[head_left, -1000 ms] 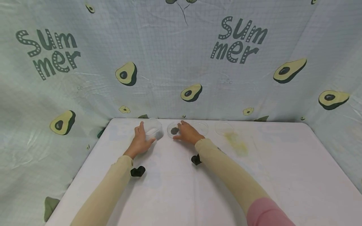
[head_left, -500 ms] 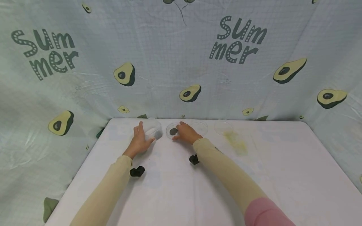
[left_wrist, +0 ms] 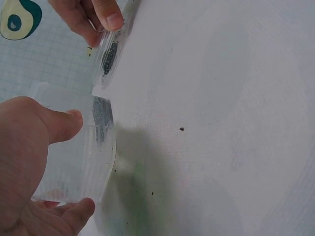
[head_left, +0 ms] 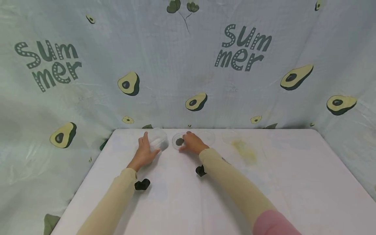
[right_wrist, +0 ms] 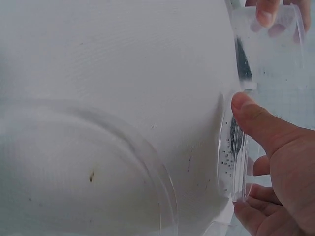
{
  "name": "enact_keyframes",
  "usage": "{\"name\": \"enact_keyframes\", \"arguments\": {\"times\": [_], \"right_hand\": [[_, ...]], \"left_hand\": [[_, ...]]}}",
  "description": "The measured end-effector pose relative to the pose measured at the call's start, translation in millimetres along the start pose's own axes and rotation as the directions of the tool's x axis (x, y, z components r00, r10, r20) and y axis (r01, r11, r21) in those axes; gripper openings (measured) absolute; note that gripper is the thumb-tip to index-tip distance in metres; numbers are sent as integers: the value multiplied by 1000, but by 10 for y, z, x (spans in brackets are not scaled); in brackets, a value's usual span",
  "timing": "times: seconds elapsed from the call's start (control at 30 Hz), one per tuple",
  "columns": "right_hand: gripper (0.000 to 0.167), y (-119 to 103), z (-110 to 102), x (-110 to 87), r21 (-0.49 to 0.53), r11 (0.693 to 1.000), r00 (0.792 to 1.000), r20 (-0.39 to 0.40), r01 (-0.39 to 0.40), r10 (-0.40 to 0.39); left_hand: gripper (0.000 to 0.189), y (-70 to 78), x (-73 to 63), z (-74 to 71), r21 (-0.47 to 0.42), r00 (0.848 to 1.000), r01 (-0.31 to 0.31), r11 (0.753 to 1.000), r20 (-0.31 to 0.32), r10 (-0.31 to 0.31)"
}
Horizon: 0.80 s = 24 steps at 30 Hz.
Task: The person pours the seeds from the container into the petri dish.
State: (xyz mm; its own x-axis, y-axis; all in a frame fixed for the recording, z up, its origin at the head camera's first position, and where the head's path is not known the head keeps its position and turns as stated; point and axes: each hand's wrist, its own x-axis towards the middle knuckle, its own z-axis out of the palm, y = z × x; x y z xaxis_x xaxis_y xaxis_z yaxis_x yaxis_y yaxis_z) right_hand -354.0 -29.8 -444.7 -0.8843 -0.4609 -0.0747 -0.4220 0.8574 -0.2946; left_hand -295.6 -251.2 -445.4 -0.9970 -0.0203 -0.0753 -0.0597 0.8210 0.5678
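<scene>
My left hand [head_left: 144,153] grips a clear plastic tub [left_wrist: 69,167] at the back left of the table, thumb and fingers on either side of its wall. Dark grains [left_wrist: 102,120] lie at the tub's bottom, and something whitish [head_left: 156,142] shows inside it in the head view. Just right of the tub is a round clear petri dish [head_left: 174,145] with a small heap of dark grains [head_left: 180,141]. My right hand [head_left: 194,143] holds this dish by its edge, thumb on the near side and fingers on the far side.
Two more clear dishes, a nearer one [head_left: 209,138] and a farther one [head_left: 230,136], lie right of my right hand. A large clear rim [right_wrist: 170,201] fills the right wrist view's lower left. The white cloth [head_left: 176,202] has a yellowish stain [head_left: 245,151]. A printed curtain [head_left: 164,65] hangs behind.
The head view has tilted slightly upward, so everything sits lower in it. Both hands keep their places on the tub and the petri dish.
</scene>
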Motion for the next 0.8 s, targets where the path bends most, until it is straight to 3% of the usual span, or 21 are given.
{"name": "enact_keyframes", "arguments": {"times": [0.27,0.5,0.8], "right_hand": [[54,9,56,-32,-5,1000,999,-43,8,-8],[71,-4,102,-31,6,1000,997,-78,-14,15],[74,-47,95,-51,41,999,996,-83,-27,30]], "left_hand": [[95,-15,-37,2,8,999,-35,999,-15,35],[96,-11,-36,14,3,1000,-30,1000,-4,30],[96,-27,-48,3,-5,999,-34,999,-23,34]]}}
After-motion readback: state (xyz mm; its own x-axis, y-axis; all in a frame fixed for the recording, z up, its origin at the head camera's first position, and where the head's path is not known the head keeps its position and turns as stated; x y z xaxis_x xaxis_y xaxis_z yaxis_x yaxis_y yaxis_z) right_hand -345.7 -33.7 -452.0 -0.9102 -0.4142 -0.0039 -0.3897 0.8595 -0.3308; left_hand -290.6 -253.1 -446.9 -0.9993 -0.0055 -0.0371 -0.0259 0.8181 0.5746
